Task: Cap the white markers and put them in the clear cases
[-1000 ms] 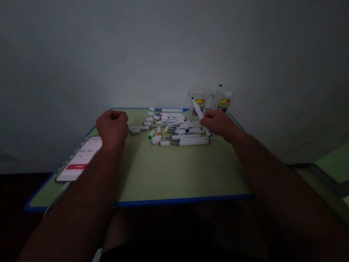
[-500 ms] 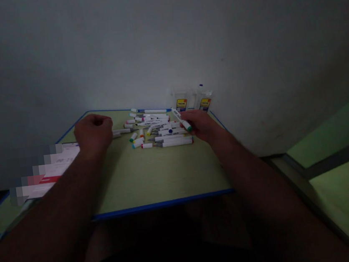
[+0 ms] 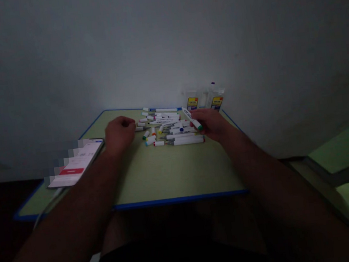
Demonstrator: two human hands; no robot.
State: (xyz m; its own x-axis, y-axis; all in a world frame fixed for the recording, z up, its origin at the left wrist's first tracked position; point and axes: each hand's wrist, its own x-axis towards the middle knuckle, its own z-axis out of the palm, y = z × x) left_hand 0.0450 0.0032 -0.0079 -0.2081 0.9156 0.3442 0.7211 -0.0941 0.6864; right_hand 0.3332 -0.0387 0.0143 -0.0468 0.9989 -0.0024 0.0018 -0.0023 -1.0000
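Observation:
A white marker (image 3: 192, 118) with a green end is held in my right hand (image 3: 210, 122), its other end tilted up and to the left. My left hand (image 3: 119, 133) is over the left part of the table, fingers curled together beside the loose markers; whatever they may hold is hidden. Between the hands lie several uncapped white markers (image 3: 188, 140) with grey tip sections, roughly side by side. Loose caps, among them a red-ended cap (image 3: 159, 143), a blue-ended cap (image 3: 150, 141) and a dark green-ended cap (image 3: 146, 135), lie to the left of the markers.
Clear plastic cases (image 3: 217, 101) with yellow labels stand at the back right against the wall (image 3: 152, 45); one has a purple-ended marker upright in it. A phone (image 3: 77, 163) with a cable lies at the left of the blue-edged table (image 3: 176, 173).
My left hand has moved right, closer to the loose markers and caps. The right hand keeps the green-ended marker in about the same place. The camera view has turned slightly left, showing more phone.

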